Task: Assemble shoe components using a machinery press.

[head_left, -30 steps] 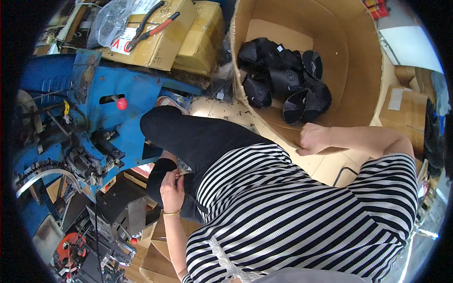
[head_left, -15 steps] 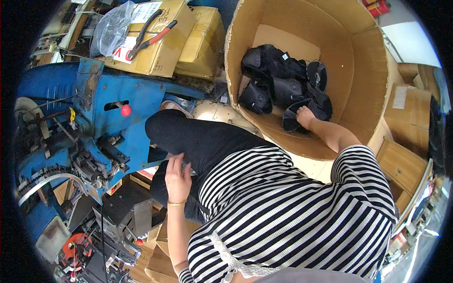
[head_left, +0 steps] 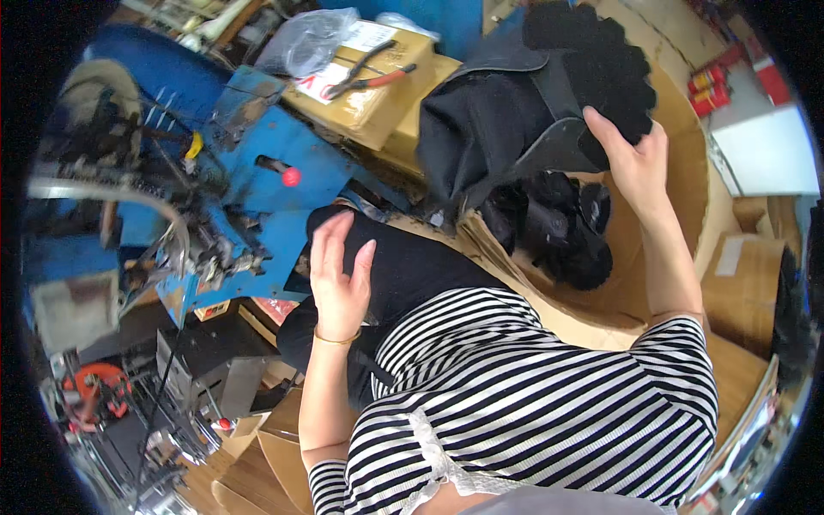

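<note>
My right hand (head_left: 637,163) grips a large, floppy black shoe upper (head_left: 502,116) with a scalloped edge, thumb on the near side and fingers curled behind it. The upper is raised over the left rim of a big open cardboard box (head_left: 674,249). Inside that box lie several more black uppers (head_left: 549,227), partly hidden by the raised one. My left hand (head_left: 337,279) is held over my black-trousered leg, fingers and thumb apart, with nothing in it.
A blue machine (head_left: 232,206) with a red ball knob (head_left: 291,177) stands at the left. Beyond it, cutters (head_left: 369,79) and a clear plastic bag (head_left: 311,43) lie on a taped carton (head_left: 365,116). More machinery (head_left: 94,395) fills the lower left. Another carton (head_left: 742,283) stands at the right.
My right hand has lifted a black shoe upper up out of the big box. My left hand remains over my leg, fingers apart. The view has turned slightly.
</note>
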`<state>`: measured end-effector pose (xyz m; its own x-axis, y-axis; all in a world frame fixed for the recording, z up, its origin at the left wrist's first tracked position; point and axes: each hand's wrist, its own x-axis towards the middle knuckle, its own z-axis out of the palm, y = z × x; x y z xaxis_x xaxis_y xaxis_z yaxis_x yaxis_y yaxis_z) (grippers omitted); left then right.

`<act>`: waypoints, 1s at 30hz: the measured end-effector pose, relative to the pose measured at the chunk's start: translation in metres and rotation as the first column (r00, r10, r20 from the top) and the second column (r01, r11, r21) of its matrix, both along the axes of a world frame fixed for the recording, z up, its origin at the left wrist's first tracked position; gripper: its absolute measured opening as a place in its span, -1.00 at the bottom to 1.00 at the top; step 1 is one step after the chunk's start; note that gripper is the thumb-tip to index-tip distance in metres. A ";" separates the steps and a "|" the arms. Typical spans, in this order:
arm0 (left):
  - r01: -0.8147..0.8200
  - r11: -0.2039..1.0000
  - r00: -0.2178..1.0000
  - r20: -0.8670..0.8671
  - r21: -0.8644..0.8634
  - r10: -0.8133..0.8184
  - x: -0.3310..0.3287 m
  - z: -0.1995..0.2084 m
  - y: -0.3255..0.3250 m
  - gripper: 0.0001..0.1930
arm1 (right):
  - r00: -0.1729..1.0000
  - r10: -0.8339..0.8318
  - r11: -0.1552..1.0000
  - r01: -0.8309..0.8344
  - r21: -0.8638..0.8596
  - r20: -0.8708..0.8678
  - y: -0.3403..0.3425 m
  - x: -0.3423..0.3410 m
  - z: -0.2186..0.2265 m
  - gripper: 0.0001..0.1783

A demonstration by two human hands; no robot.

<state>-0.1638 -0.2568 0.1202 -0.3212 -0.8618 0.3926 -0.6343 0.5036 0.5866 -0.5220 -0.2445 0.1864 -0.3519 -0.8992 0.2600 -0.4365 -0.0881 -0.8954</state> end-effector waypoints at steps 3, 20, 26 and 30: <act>-0.099 0.883 0.994 -0.084 -0.459 0.068 -0.004 0.066 0.021 -0.57 | 0.963 0.253 0.946 -0.266 -0.183 -0.091 -0.008 0.062 0.018 -0.74; -0.020 0.994 0.992 -0.122 0.111 0.034 0.092 -0.050 0.088 -0.79 | 0.507 0.571 0.245 -0.856 0.455 0.645 -0.009 0.191 -0.102 -0.51; 0.197 0.883 0.766 -0.629 0.425 0.132 0.111 -0.038 0.103 -0.78 | 0.405 0.029 0.569 -0.758 0.318 0.914 0.000 0.209 -0.109 -0.75; -0.027 0.900 0.876 -0.424 0.435 0.231 0.107 -0.013 0.106 -0.67 | 0.417 -0.031 0.604 -0.716 0.350 0.908 -0.004 0.231 -0.094 -0.73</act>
